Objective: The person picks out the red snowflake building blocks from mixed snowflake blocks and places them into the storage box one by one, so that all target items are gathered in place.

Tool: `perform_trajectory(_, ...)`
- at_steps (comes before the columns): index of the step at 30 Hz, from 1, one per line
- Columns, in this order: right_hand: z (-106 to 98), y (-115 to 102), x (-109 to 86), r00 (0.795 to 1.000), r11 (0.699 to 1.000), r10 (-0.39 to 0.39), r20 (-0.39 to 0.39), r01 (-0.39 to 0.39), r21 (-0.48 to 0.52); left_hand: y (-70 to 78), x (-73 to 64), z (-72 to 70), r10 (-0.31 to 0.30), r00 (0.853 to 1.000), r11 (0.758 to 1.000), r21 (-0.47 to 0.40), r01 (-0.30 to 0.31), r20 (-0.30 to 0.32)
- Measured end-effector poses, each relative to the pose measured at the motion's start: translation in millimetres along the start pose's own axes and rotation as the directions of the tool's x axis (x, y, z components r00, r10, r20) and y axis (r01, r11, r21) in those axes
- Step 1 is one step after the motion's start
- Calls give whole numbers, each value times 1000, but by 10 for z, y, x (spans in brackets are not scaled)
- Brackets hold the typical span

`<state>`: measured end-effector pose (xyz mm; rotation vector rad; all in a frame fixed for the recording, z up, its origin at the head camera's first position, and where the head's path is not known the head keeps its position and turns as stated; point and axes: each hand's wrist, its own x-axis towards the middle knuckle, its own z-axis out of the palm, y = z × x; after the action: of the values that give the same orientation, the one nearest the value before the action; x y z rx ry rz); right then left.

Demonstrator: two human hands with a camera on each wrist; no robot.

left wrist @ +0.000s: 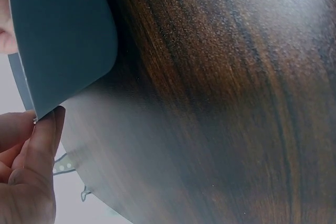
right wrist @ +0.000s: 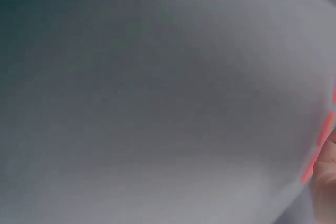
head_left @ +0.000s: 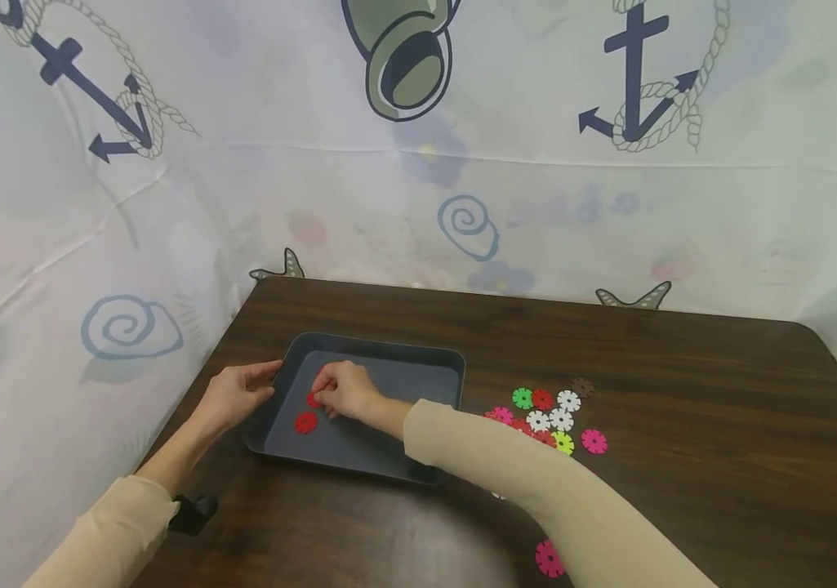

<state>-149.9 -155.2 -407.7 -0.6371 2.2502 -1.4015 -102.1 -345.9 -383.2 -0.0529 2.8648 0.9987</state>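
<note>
A dark grey baking tray (head_left: 381, 347) lies on the wooden table. At its left side my left hand (head_left: 236, 398) pinches the rim between thumb and fingers; the left wrist view shows those fingertips on the tray's edge (left wrist: 63, 40). Inside the tray, my right hand (head_left: 348, 390) pinches a red notched plastic disc (head_left: 312, 400) over the left part of the tray floor. Another red notched disc (head_left: 305, 422) lies flat just below it. In the right wrist view only a red edge of the held disc (right wrist: 326, 127) and part of a finger show.
Right of the tray, several notched discs (head_left: 538, 420) in white, red, pink, green, yellow and brown lie loosely, some overlapping. A pink disc (head_left: 549, 559) lies nearer the front, and the right sleeve (head_left: 506, 457) hides part of the group. A patterned cloth (head_left: 359, 204) hangs behind the table.
</note>
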Motion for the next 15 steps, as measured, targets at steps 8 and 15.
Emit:
perform_trajectory(8, -290, -158, -87, 997, 966, 78, -13, -72, 249, -9, -2, 22, -24, 1000, 1000, 7, 24, 11)
perform_trajectory(15, -596, -208, -318, 999, 936, 51, -10, -44, 350, -18, -5, 16, -9, 1000, 1000, 14, 8, 3)
